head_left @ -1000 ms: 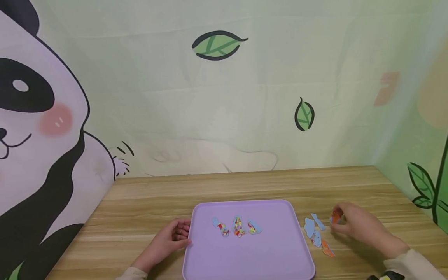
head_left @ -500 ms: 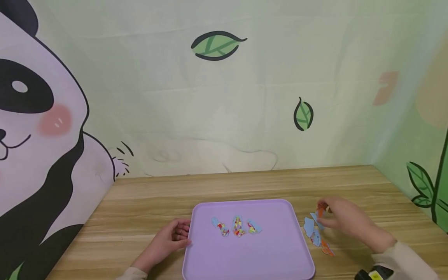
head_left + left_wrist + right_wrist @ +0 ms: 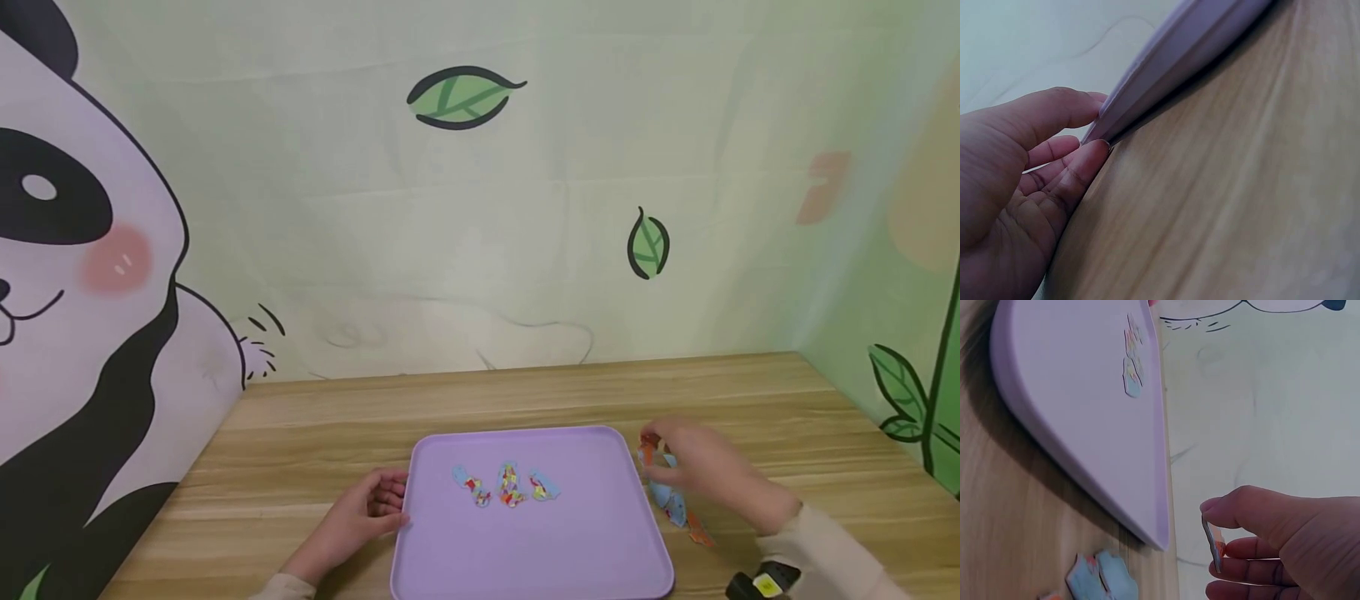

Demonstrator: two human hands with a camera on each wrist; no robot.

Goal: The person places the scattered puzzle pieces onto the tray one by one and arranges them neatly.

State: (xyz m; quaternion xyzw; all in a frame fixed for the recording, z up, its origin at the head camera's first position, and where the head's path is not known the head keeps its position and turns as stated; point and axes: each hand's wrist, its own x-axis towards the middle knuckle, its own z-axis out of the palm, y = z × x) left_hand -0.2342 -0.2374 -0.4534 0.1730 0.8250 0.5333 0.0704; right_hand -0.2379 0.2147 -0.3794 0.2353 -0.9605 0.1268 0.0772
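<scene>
My right hand (image 3: 712,471) pinches an orange and blue jigsaw-like piece (image 3: 1214,545) between thumb and fingers, raised beside the right edge of a lilac tray (image 3: 525,558). Under and near that hand, loose light-blue pieces (image 3: 673,507) and an orange piece (image 3: 699,531) lie on the table, partly hidden by it. On the tray, three irregular pieces with blue and multicoloured print sit in a row: a left one (image 3: 472,486), a middle one (image 3: 512,486) and a right one (image 3: 543,486). My left hand (image 3: 363,517) holds the tray's left rim, thumb and fingertips against it in the left wrist view.
A wood-grain table (image 3: 337,417) carries the tray. Behind it rises a pale green wall sheet (image 3: 360,250) printed with leaves and a large panda (image 3: 75,333) at the left. A dark strap device (image 3: 765,581) sits on the right wrist.
My right hand has moved left with the pinched piece, from the right of the loose pieces to above them and close to the tray edge. The left hand and tray stay put.
</scene>
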